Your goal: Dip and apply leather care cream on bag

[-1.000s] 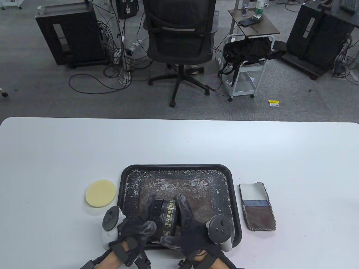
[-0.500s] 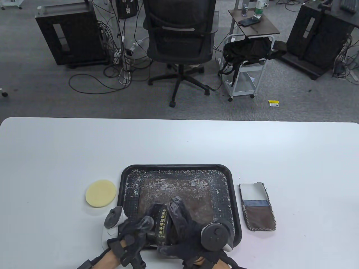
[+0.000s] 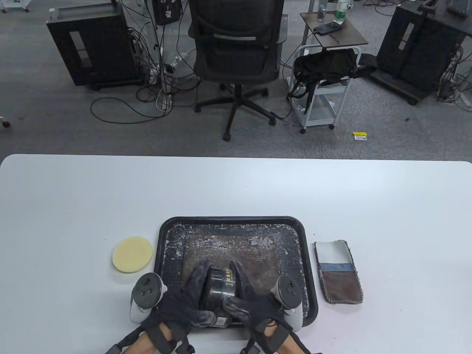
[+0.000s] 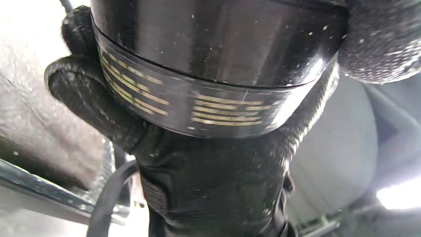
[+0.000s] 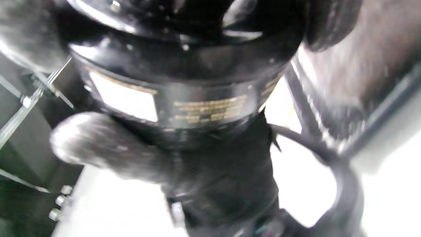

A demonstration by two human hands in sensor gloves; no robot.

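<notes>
Table view: at lower centre, the left hand (image 3: 182, 302) and right hand (image 3: 250, 304) both grip the black cream jar (image 3: 218, 287) over the near part of the black tray (image 3: 236, 221) on the white worktop (image 3: 236, 184). The yellow sponge (image 3: 132, 254) lies left of the tray, the leather pouch (image 3: 339, 273) right.

Left wrist view: gloved fingers (image 4: 82, 89) wrap the jar's labelled wall.

Right wrist view: blurred; the thumb (image 5: 98, 144) presses the jar.

Cream jar (image 3: 218, 291) was glossy black, gold print; tray (image 3: 236, 223) matt, white-crusted; sponge pad (image 3: 132, 254) porous foam.
</notes>
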